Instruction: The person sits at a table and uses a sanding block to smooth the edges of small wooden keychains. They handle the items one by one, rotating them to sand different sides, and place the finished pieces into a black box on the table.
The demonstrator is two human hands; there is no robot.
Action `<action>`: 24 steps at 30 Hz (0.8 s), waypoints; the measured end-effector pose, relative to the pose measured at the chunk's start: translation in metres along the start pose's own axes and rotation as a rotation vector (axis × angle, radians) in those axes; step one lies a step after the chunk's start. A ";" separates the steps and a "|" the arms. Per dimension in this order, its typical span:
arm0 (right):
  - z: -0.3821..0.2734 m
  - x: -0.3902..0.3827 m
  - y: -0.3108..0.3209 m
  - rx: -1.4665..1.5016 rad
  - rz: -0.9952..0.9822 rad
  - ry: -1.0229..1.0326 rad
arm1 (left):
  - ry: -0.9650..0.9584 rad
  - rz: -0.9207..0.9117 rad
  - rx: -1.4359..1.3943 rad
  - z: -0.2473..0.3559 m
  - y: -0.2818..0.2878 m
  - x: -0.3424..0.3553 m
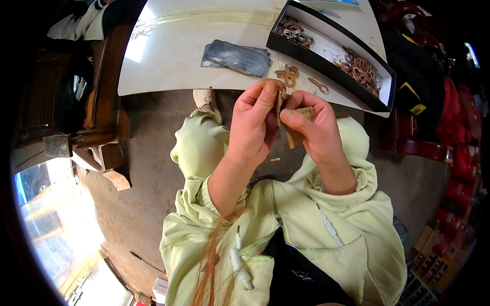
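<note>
Thin rust-brown piece (pixel 279 108) is standing near-upright, edge-on, partly hidden. Tan sandpaper-like sheet (pixel 295 138) is sitting just right of it, looking folded, lower end showing.

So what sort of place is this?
Probably a workshop: a long black white-lined box of rusty looped metal pieces, thin dark-grey rectangular sheets on a glossy white table, and a bare grey-brown floor.

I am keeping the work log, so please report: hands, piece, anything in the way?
Left hand pinching thin brown piece. Right hand holding tan sheet beside it. Rusty parts on table just beyond hands; nothing seen blocking them.
</note>
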State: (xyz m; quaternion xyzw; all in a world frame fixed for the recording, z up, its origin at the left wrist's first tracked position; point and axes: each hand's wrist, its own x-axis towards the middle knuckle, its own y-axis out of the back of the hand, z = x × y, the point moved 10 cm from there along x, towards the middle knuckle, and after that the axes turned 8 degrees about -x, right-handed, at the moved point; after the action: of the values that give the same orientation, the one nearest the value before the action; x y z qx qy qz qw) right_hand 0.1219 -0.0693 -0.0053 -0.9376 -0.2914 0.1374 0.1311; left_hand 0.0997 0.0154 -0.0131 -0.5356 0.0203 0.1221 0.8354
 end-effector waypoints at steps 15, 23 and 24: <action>0.000 0.002 0.003 -0.142 0.011 0.043 | -0.022 -0.017 -0.115 -0.005 0.009 0.005; 0.003 0.001 0.002 -0.084 0.026 -0.021 | -0.044 0.056 -0.083 -0.002 0.012 0.005; 0.005 0.000 0.003 -0.079 0.031 -0.028 | -0.027 0.045 -0.071 -0.004 0.012 0.005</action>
State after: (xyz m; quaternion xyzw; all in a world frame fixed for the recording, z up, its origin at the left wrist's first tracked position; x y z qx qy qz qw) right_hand 0.1214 -0.0709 -0.0107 -0.9443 -0.2839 0.1412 0.0879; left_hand 0.1020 0.0173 -0.0262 -0.5626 0.0169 0.1488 0.8130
